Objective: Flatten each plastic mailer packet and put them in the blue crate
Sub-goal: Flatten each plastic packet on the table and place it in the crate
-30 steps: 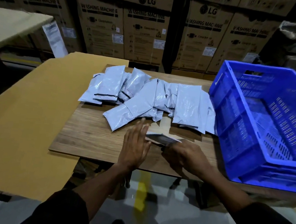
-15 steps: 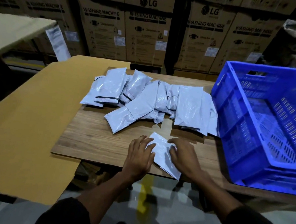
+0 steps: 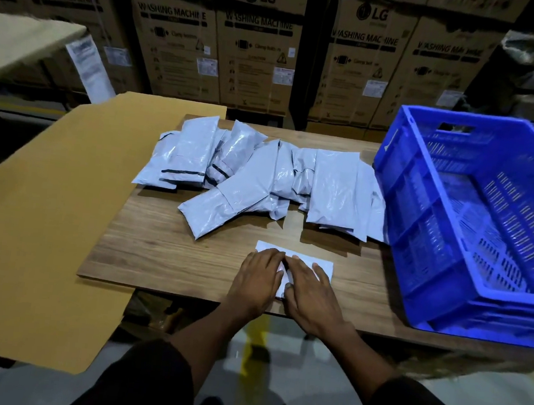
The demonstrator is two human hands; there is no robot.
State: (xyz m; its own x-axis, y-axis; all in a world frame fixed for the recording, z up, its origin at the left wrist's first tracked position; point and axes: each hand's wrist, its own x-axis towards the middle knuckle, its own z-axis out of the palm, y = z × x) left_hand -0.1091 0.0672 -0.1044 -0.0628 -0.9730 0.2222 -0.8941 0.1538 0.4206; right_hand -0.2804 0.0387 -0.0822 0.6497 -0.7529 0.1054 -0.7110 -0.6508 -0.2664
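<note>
Presently one mailer packet (image 3: 325,264) is being pressed flat on the counter (image 3: 163,251) under both hands, left hand (image 3: 256,281) and right hand (image 3: 310,293) side by side with fingers spread, and it is next being owed a lift toward the blue crate (image 3: 419,236) at three o'clock.

Packet (image 3: 299,260): a second ago it was held edge-up off the table (image 3: 163,251) between the hands; half a second ago it lay at a slant, one corner past the near table edge; now it lies flat and square, wholly on the wood, its long side running left to right.
Left hand (image 3: 256,279): was upright beside the packet with fingers raised; now lies palm-down on the packet's left part, fingers straight.
Right hand (image 3: 311,291): earlier gripped the packet's right end; now rests flat on its middle and right part, fingers spread forward.
Hands together: were apart with the packet between them; now side by side, fingers touching over it.
</note>
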